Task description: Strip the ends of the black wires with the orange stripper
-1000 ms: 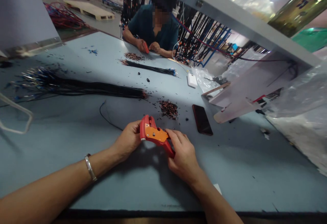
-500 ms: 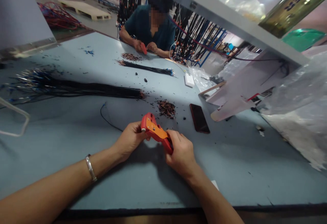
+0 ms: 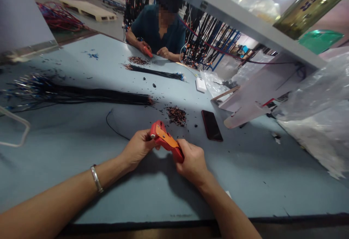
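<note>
My right hand [image 3: 192,160] is wrapped round the handles of a red and orange wire stripper [image 3: 166,139], its jaw end pointing left. At that jaw end, my left hand [image 3: 139,148] pinches a thin black wire [image 3: 116,132], which trails out behind the hand and curves to a blue-tipped end on the table. The wire's other end is hidden by my fingers and the tool. Just beyond the stripper is a heap of small copper and black offcuts [image 3: 176,116]. A thick bundle of black wires [image 3: 89,94] lies farther left, copper ends to the right.
A phone [image 3: 212,125] lies right of the heap, with a white box [image 3: 201,85] behind it. Across the table [image 3: 261,180] a person [image 3: 160,28] holds a red tool beside a smaller wire bundle [image 3: 155,72]. Plastic sheeting [image 3: 319,119] covers the right side; a metal frame [image 3: 23,133] stands left.
Both my hands and the wire stripper keep nearly the same pose. The view shifts slightly. Across the table, the person's red tool has tilted and moved a little left, away from their other hand.
</note>
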